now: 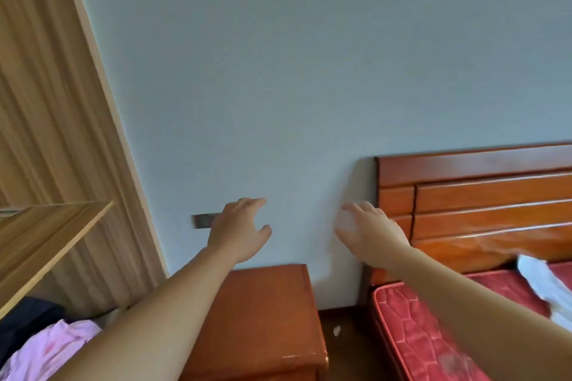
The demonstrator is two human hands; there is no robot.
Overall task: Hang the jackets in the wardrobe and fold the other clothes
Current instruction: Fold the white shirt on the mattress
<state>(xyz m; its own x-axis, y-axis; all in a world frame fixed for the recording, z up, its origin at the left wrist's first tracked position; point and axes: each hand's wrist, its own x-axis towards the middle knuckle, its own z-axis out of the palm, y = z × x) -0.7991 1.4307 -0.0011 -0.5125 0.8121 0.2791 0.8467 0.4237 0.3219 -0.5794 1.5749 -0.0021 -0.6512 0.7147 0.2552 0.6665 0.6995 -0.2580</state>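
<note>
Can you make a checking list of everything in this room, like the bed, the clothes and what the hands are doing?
Surface: red mattress on a wooden bed; wooden nightstand beside it, its top bare.
Job's things: pink garment and a dark garment lie at lower left under a wardrobe shelf; white cloth on the mattress.
Clutter: small white scrap on the floor.
Grips: left hand and right hand both raised, fingers spread, holding nothing.
Cables: nothing seen.
Surroundings: pale blue wall, a wall plate partly behind the left hand, headboard, wardrobe side panel.
</note>
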